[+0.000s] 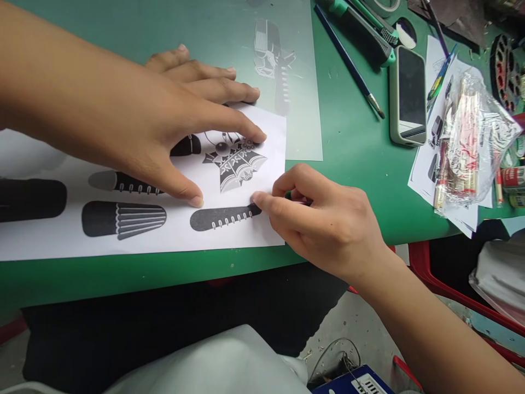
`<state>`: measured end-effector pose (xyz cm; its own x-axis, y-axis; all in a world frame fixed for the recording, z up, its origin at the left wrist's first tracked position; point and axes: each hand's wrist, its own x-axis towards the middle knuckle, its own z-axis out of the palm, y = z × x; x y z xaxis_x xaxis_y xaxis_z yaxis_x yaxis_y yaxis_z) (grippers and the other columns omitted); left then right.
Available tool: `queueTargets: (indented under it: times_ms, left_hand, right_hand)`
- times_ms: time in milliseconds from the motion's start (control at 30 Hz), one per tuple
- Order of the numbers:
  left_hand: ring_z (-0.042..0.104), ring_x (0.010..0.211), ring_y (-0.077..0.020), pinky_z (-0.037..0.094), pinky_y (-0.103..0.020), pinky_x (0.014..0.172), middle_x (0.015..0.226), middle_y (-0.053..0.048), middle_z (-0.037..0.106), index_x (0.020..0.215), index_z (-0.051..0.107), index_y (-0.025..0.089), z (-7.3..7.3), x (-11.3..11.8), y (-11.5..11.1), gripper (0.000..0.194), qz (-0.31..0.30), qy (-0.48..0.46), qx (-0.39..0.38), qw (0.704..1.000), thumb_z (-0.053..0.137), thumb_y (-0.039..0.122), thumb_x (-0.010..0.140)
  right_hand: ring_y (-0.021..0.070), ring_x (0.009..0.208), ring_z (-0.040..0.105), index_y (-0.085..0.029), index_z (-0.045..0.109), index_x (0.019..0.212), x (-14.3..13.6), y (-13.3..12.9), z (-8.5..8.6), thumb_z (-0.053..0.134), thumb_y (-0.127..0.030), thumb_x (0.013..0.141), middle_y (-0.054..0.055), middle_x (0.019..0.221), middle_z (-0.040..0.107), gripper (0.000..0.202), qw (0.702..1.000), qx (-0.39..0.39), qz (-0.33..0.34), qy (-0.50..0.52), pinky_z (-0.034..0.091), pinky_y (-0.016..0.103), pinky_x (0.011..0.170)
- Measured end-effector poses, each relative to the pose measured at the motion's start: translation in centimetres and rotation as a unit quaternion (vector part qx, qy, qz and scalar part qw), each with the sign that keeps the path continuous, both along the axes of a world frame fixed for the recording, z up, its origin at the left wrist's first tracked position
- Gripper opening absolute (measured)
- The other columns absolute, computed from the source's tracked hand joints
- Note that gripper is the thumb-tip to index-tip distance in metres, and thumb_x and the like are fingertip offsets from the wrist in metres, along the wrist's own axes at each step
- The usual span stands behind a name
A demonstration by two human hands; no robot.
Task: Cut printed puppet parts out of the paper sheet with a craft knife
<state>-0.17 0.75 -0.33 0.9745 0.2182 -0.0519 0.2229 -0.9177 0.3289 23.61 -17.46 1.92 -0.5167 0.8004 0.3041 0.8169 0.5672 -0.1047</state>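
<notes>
Printed sheet (pixel 176 235) on the green table (pixel 353 180), near its front edge, under my two hands. My left hand (pixel 164 120) lies spread wide across the sheet, thumb apart from the fingers; hand and forearm cover much of the sheet's upper part and cut across several dark printed shapes. The winged, patterned figure (pixel 244 167) shows mostly uncovered below my index finger. My right hand (pixel 332 224) is drawn narrow at the sheet's right edge, pinched around a slim dark object (pixel 302 202); my fingers hide most of it, so I cannot tell what it is. They also meet the right end of the laced shape (pixel 221 219). At left, the sheet runs out of view.

The sheet's lower edge runs just inside the table edge, with a narrow green strip between; a wider green area lies beyond my right hand. A translucent sheet (pixel 305 120) with a faint drawing extends past the printed sheet's upper right corner. Farther right lie a paintbrush (pixel 348 60), a green-and-black tool (pixel 367 33), cut off above, and a phone (pixel 407 96). Beyond, a plastic-wrapped bundle (pixel 467 142), its contents blurred by glare, rests on loose papers (pixel 420 167).
</notes>
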Motion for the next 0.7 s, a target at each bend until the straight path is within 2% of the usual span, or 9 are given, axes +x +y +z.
queueTargets:
  times_ms: [200, 333, 400, 500, 700]
  left_hand:
    - [0.018, 0.152, -0.0472, -0.001, -0.061, 0.12, 0.165, 0.015, 0.015, 0.15, 0.042, 0.043, -0.01, 0.2, -0.14, 0.087, 0.005, 0.008, -0.01, 1.0, 0.045, 0.079, 0.071]
    - [0.016, 0.152, -0.0503, -0.008, -0.059, 0.12, 0.163, 0.009, 0.021, 0.15, 0.043, 0.039, 0.29, 0.39, -0.28, 0.093, -0.02, -0.028, -0.031, 0.999, 0.049, 0.082, 0.069]
    - [0.018, 0.151, -0.0515, -0.006, -0.063, 0.119, 0.162, 0.007, 0.025, 0.15, 0.045, 0.037, 0.5, 0.49, -0.34, 0.092, -0.028, -0.044, -0.034, 0.998, 0.047, 0.083, 0.07]
    - [0.021, 0.15, -0.0515, 0.002, -0.067, 0.118, 0.162, 0.008, 0.025, 0.148, 0.046, 0.039, 0.61, 0.57, -0.37, 0.093, -0.007, -0.027, -0.029, 0.999, 0.046, 0.087, 0.068]
    - [0.025, 0.15, -0.0478, 0.002, -0.063, 0.12, 0.162, 0.011, 0.023, 0.15, 0.041, 0.044, 0.07, 0.38, -0.18, 0.09, -0.024, -0.036, 0.01, 0.999, 0.049, 0.083, 0.069]
  right_hand:
    - [0.0083, 0.064, 0.046, -0.022, 0.072, 0.088, 0.21, -0.06, 0.04, 0.056, -0.004, 0.089, 0.002, 0.086, 0.065, 0.024, 1.0, 0.001, -0.003, 0.002, 0.026, 0.023, 0.051]
    - [0.0086, 0.064, 0.046, -0.021, 0.073, 0.088, 0.32, -0.02, 0.12, 0.056, -0.005, 0.089, 0.003, 0.086, 0.065, 0.023, 1.0, -0.004, 0.0, 0.001, 0.026, 0.024, 0.05]
    - [0.0085, 0.064, 0.046, -0.021, 0.073, 0.089, 0.36, -0.02, 0.11, 0.056, -0.004, 0.089, 0.003, 0.086, 0.065, 0.024, 1.0, -0.004, 0.0, 0.002, 0.027, 0.023, 0.051]
    - [0.0081, 0.064, 0.045, -0.022, 0.072, 0.09, 0.42, -0.06, 0.04, 0.055, -0.004, 0.09, 0.001, 0.086, 0.064, 0.025, 1.0, 0.0, -0.005, 0.002, 0.026, 0.023, 0.051]
    - [0.0079, 0.064, 0.046, -0.023, 0.07, 0.09, 0.56, -0.22, -0.01, 0.054, -0.003, 0.088, 0.001, 0.086, 0.063, 0.025, 1.0, -0.004, -0.01, 0.001, 0.026, 0.023, 0.051]
